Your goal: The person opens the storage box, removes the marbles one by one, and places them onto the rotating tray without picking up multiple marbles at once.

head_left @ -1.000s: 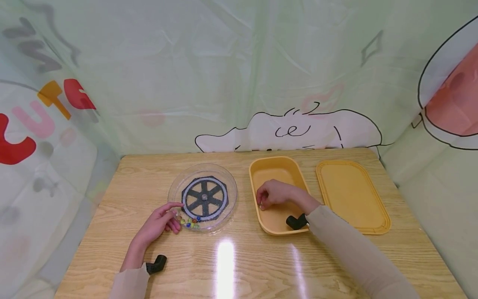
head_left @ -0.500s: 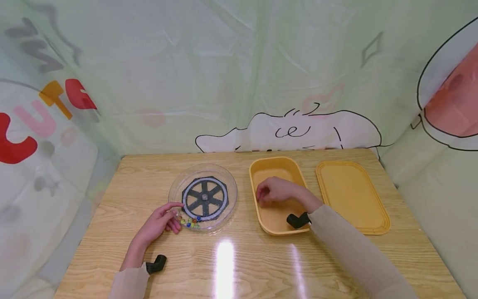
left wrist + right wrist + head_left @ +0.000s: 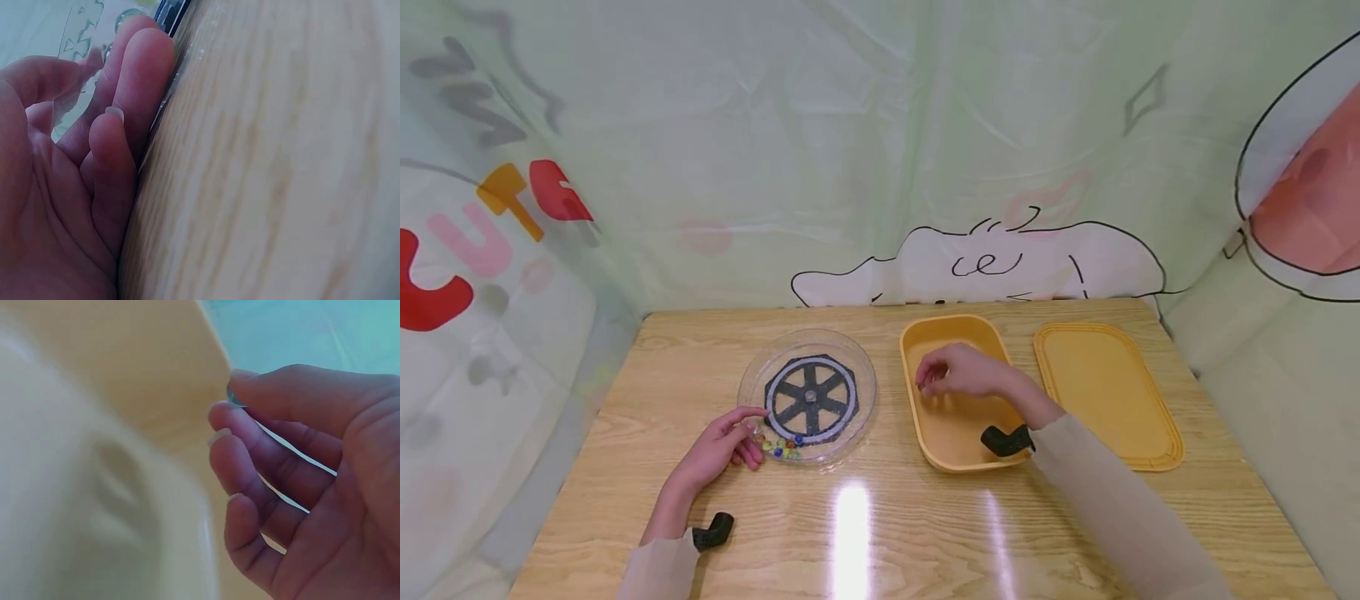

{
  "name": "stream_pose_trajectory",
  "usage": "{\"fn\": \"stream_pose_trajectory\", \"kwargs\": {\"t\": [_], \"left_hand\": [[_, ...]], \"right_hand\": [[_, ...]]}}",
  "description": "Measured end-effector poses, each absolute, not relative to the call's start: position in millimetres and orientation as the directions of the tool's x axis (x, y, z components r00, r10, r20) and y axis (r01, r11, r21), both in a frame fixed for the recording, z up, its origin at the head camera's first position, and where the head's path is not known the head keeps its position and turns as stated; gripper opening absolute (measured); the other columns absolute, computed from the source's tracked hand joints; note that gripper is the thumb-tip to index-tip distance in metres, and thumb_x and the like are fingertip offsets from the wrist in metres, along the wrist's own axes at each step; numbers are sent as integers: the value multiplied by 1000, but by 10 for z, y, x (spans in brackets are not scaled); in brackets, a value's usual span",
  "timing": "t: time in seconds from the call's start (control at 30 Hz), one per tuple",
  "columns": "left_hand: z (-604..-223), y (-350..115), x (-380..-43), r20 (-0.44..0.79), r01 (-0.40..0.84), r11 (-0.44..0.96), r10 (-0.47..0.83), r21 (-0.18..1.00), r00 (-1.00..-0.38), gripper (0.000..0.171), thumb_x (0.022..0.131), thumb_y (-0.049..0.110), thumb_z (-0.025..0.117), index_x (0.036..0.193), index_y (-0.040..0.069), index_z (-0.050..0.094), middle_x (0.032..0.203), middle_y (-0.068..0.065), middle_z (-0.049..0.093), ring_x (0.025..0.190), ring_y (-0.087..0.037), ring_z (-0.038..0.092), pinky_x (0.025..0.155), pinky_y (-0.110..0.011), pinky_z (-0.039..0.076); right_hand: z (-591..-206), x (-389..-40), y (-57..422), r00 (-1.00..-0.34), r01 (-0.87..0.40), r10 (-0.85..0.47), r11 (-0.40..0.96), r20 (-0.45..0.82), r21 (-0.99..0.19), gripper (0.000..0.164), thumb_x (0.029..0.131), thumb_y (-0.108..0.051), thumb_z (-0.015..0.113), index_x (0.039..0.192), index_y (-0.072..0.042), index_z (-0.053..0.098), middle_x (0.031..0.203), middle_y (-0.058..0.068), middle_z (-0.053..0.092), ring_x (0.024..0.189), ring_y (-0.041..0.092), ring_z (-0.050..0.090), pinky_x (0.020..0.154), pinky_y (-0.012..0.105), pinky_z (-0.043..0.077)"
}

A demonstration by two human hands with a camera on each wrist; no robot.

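In the head view a clear round dish (image 3: 867, 425) with a black spoked wheel pattern (image 3: 811, 398) stands left of centre. Several coloured glass marbles (image 3: 780, 448) lie along its near left side. My left hand (image 3: 715, 450) holds the dish's near left rim; in the left wrist view its fingers (image 3: 147, 69) curl beside the clear wall, low against the table. My right hand (image 3: 962, 372) is over the yellow box (image 3: 957, 333). Between thumb and fingertip it pinches a small greenish glass marble (image 3: 234, 395), mostly hidden by the fingers.
A flat yellow lid (image 3: 1108, 392) lies to the right of the box, partly behind the right forearm. The wooden table (image 3: 775, 533) ends at a printed curtain (image 3: 775, 167) at the back. Black wrist cameras (image 3: 713, 531) stick out from both sleeves.
My right hand has risen from the left part of the box and shifted slightly away from me, carrying the marble. My left hand and the dish have stayed put.
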State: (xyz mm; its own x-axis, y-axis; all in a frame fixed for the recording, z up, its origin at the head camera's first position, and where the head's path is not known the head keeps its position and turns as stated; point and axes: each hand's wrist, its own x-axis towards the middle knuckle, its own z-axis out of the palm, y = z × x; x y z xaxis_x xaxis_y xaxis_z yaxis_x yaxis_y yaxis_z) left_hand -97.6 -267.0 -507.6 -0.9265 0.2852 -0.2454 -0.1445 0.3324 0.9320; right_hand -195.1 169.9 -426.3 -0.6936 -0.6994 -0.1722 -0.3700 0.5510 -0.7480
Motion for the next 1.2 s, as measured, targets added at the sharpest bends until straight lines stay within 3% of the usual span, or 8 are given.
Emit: {"fn": "stream_pose_trajectory", "kwargs": {"t": [0.6, 1.0, 1.2], "left_hand": [[-5075, -2664, -974, -245, -141, 340, 285, 930, -927, 35, 109, 23, 42, 139, 9, 53, 82, -15, 69, 68, -29, 69, 60, -28, 48], [-5081, -2666, -959, -247, -144, 343, 277, 928, -929, 35, 109, 22, 42, 139, 9, 53, 82, -16, 69, 69, -29, 69, 60, -28, 48], [-5083, -2667, -956, -246, -150, 329, 275, 932, -929, 35, 109, 21, 41, 140, 9, 53, 82, -14, 69, 68, -28, 69, 59, -28, 49]], "right_hand": [[-4101, -1761, 1355, -871, -367, -479, 483, 111, -795, 12, 91, -12, 73, 103, -9, 73, 91, -4, 69, 84, 17, 58, 73, 30, 48], [-4120, -1640, 878, -894, -355, -423, 471, 146, -807, 11, 90, -10, 73, 102, -9, 73, 91, -2, 69, 80, 17, 58, 65, 29, 49], [-4178, -1579, 624, -878, -369, -463, 486, 125, -792, 14, 90, -10, 74, 103, -7, 73, 89, -3, 67, 79, 16, 57, 65, 26, 49]]}}
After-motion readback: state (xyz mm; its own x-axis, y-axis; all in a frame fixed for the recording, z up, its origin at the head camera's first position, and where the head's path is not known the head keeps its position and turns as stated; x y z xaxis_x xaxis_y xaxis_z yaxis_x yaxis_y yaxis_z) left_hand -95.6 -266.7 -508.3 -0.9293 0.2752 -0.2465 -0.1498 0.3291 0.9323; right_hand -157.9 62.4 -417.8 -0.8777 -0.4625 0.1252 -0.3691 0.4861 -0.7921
